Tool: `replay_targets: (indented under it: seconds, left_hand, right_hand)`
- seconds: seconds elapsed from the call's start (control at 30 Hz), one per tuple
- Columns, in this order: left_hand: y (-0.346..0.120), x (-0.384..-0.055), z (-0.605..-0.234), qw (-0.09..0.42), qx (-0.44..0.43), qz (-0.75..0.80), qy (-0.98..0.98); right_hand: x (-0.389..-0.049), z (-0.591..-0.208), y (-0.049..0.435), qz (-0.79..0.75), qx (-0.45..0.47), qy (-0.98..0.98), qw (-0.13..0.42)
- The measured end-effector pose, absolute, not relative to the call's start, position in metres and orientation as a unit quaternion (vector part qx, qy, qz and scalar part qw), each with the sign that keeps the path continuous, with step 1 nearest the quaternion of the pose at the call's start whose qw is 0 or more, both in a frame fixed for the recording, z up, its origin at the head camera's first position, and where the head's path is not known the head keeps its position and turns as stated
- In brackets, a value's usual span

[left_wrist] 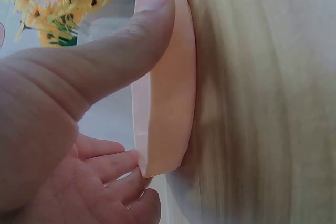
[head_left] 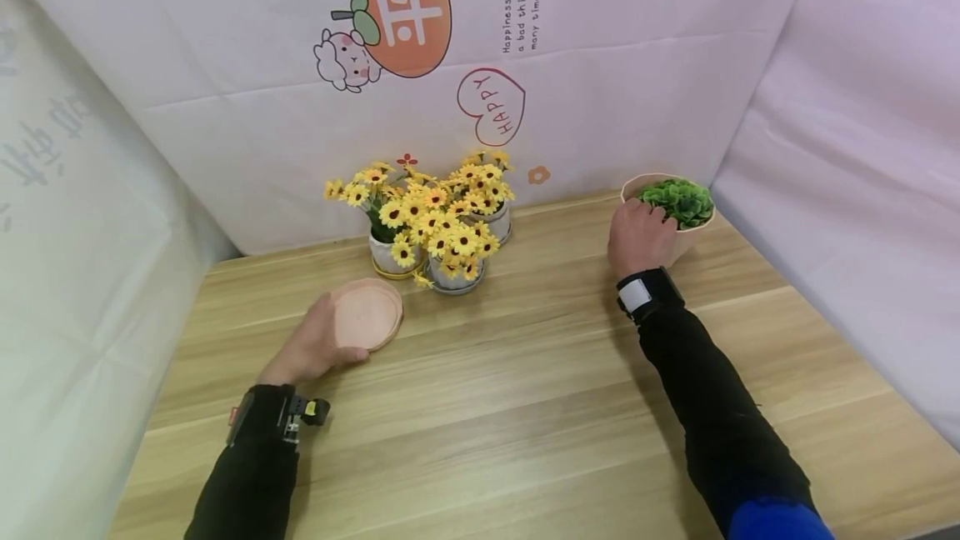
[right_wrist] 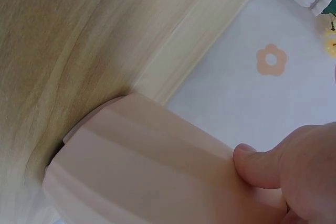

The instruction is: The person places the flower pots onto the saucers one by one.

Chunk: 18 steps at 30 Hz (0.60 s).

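Note:
My left hand point(head_left: 309, 346) grips a shallow round pink saucer point(head_left: 369, 315) at the left of the table. In the left wrist view its thumb lies over one part of the saucer's side point(left_wrist: 170, 98), and fingertips touch the rim farther along. At the back right, my right hand point(head_left: 641, 238) pinches the rim of a pink flowerpot point(head_left: 684, 245) that holds a leafy green plant point(head_left: 682, 202). The right wrist view shows the thumb on the faceted outer wall of the pot point(right_wrist: 152, 166); the other fingers are mostly hidden there. The pot's base is at the tabletop.
Several white pots of yellow daisies point(head_left: 438, 219) stand close together between the hands, near the back edge. The wooden table point(head_left: 480, 423) meets a printed white cloth point(head_left: 247, 132) at the back, with white cloth on both sides.

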State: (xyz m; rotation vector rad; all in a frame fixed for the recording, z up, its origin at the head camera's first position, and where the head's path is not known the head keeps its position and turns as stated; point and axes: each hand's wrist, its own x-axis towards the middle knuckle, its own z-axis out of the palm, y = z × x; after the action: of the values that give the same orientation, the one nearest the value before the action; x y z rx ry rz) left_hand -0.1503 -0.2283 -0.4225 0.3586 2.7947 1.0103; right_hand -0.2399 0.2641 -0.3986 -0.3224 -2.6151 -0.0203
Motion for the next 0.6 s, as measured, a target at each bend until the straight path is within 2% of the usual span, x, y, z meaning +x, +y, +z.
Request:
replay_targets:
  seconds: [0.23, 0.6]
  left_hand:
    - [-0.218, -0.142, -0.422, 0.09, 0.122, 0.345, 0.927]
    - [-0.196, -0.128, -0.426, 0.078, 0.181, 0.366, 0.909]
  right_hand:
    - [-0.24, -0.398, 0.265, 0.0, -0.114, -0.966, 0.234]
    - [-0.237, -0.397, 0.261, -0.002, -0.109, -0.966, 0.236]
